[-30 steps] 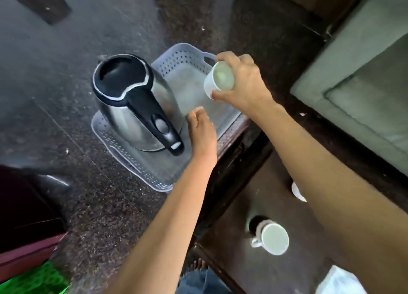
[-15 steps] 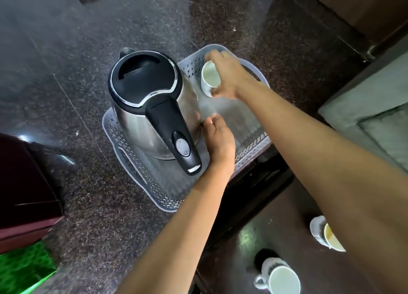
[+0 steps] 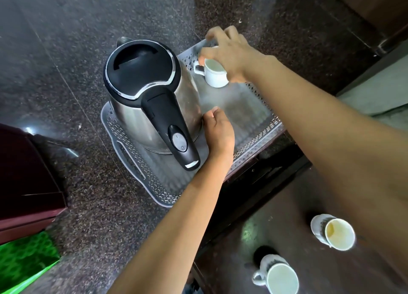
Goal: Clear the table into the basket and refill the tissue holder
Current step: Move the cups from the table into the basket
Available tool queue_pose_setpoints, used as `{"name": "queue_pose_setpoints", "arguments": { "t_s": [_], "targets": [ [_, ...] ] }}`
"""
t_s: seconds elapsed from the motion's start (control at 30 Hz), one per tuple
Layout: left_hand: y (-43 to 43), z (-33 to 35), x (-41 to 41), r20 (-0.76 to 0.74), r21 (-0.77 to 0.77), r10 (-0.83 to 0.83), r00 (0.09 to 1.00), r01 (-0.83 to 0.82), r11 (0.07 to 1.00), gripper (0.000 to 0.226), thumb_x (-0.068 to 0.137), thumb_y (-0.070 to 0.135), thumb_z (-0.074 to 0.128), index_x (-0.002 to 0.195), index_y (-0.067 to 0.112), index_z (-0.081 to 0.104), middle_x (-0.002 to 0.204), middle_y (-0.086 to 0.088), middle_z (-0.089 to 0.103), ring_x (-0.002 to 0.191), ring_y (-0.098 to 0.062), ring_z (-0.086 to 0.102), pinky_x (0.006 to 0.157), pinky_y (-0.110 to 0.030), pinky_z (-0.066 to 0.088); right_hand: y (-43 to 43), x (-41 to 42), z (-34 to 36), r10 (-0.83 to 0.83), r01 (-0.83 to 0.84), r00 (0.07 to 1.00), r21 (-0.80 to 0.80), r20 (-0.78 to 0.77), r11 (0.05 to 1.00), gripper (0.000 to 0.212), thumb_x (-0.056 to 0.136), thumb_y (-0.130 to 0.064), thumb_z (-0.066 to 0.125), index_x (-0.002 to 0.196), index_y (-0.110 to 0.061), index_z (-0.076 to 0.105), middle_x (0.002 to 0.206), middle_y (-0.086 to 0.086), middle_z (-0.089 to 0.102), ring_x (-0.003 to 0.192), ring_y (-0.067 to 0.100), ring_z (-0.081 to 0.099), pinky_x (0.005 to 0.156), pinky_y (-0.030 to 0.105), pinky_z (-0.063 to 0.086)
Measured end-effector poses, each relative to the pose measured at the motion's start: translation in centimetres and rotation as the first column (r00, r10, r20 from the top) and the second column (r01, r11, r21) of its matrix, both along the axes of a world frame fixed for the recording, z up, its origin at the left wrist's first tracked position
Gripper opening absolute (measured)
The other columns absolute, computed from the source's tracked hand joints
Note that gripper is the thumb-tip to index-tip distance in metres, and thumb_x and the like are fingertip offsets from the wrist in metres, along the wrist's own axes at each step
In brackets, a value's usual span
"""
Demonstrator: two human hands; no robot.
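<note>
A grey perforated plastic basket [image 3: 132, 161] sits on the dark speckled floor. In it stand a steel kettle [image 3: 141, 73] with a black lid and handle, and a small white cup [image 3: 215, 73], upright in the far corner. My right hand [image 3: 231, 53] hovers just over that cup with fingers spread, the thumb close to its right side. My left hand [image 3: 217, 132] rests inside the basket against the kettle's side, fingers loosely curled, holding nothing. No tissue holder is in view.
On the dark brown table [image 3: 287, 216] at lower right stand a white mug [image 3: 281, 276] and a second white cup [image 3: 337, 233] with yellowish residue. A maroon piece of furniture [image 3: 26, 172] and something green [image 3: 22, 256] lie left. A grey sofa [image 3: 375, 90] is right.
My right hand carried the white cup down into the basket's far corner, set it upright and spread its fingers off it. My left hand stayed beside the kettle.
</note>
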State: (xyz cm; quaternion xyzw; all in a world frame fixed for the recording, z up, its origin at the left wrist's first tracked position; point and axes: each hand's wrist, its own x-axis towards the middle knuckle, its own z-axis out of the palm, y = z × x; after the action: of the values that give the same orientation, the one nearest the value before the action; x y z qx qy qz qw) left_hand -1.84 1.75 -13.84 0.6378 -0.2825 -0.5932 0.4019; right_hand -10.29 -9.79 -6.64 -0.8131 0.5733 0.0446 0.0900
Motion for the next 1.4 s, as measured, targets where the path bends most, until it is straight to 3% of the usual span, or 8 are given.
{"name": "queue_pose_setpoints", "arguments": {
  "t_s": [0.07,0.2,0.37,0.57,0.77,0.87,1.23,1.4],
  "targets": [
    [-0.1,0.2,0.0,0.016,-0.018,-0.007,1.000,0.008,1.000,0.019,0.076,0.035,0.034,0.076,0.019,0.045,0.077,-0.009,0.051,0.082,-0.027,0.039,0.082,-0.042,0.038,0.2,-0.2,0.2,0.001,-0.001,1.000,0.013,-0.005,1.000,0.073,0.070,0.002,0.067,0.130,-0.030,0.042,0.139,0.015,0.030,0.116,0.040,0.035,0.098,0.049,0.035],
    [-0.2,0.6,-0.3,0.024,0.001,-0.016,1.000,0.016,1.000,0.025,0.076,0.039,0.034,0.084,0.018,0.046,0.110,-0.029,0.056,0.100,-0.038,0.051,0.100,-0.049,0.041,0.1,-0.3,0.0,-0.086,0.087,0.996,0.052,-0.019,0.995,0.081,0.068,-0.021,0.079,0.136,-0.012,0.035,0.133,0.017,0.041,0.115,0.040,0.041,0.096,0.047,0.038],
    [-0.4,1.3,-0.1,-0.007,-0.016,-0.013,1.000,0.013,1.000,0.050,0.079,0.038,0.035,0.108,0.000,0.051,0.125,-0.035,0.049,0.116,-0.045,0.048,0.101,-0.049,0.041,-0.8,0.1,-0.1,-0.084,0.084,0.996,-0.019,-0.039,0.996,0.068,0.072,-0.007,0.074,0.130,-0.007,0.040,0.129,0.015,0.048,0.118,0.036,0.043,0.093,0.044,0.036],
    [-0.4,1.4,0.0,0.033,-0.042,-0.016,0.999,0.017,0.999,0.022,0.078,0.036,0.034,0.079,0.016,0.044,0.094,-0.031,0.054,0.083,-0.033,0.043,0.080,-0.040,0.037,-0.7,0.4,-0.9,-0.088,0.079,0.994,-0.139,-0.058,0.987,0.065,0.071,0.004,0.068,0.129,-0.007,0.040,0.131,0.011,0.051,0.125,0.033,0.037,0.096,0.044,0.033],
    [0.3,1.7,-0.4,0.024,-0.028,-0.010,1.000,0.011,1.000,0.055,0.078,0.043,0.036,0.111,0.003,0.052,0.127,-0.032,0.052,0.118,-0.044,0.049,0.104,-0.052,0.042,1.5,0.4,-0.2,-0.164,0.162,0.986,-0.205,0.012,0.965,0.093,0.065,0.012,0.066,0.145,-0.015,0.026,0.160,0.015,0.004,0.140,0.039,0.018,0.109,0.049,0.029],
    [0.6,3.0,-0.7,0.047,-0.072,-0.054,0.997,0.058,0.996,0.037,0.081,0.042,0.038,0.104,0.016,0.048,0.125,-0.031,0.054,0.117,-0.044,0.050,0.101,-0.051,0.043,4.2,-0.7,1.4,-0.238,0.256,0.967,-0.333,0.095,0.908,0.087,0.067,0.008,0.064,0.142,-0.018,0.031,0.159,0.019,0.004,0.140,0.040,0.021,0.107,0.050,0.032],
    [6.9,6.3,-2.4,0.397,-0.380,-0.271,0.877,0.426,0.821,0.023,0.100,0.021,0.041,0.107,0.006,0.057,0.103,-0.006,0.059,0.097,-0.018,0.050,0.082,-0.020,0.034,24.4,-6.4,1.4,-0.559,0.738,0.616,-0.158,0.555,0.656,0.059,0.073,-0.012,0.069,0.128,-0.004,0.049,0.135,0.023,0.036,0.122,0.039,0.041,0.109,0.043,0.032],
    [11.8,4.6,-3.4,0.467,-0.382,-0.377,0.800,0.567,0.730,0.022,0.098,0.015,0.041,0.107,0.006,0.059,0.104,-0.002,0.058,0.098,-0.012,0.050,0.080,-0.005,0.032,34.9,-4.9,-2.6,-0.656,0.762,0.528,0.041,0.540,0.646,0.054,0.072,-0.015,0.069,0.123,-0.002,0.053,0.121,0.019,0.050,0.114,0.037,0.048,0.103,0.042,0.036]
  ]
}}
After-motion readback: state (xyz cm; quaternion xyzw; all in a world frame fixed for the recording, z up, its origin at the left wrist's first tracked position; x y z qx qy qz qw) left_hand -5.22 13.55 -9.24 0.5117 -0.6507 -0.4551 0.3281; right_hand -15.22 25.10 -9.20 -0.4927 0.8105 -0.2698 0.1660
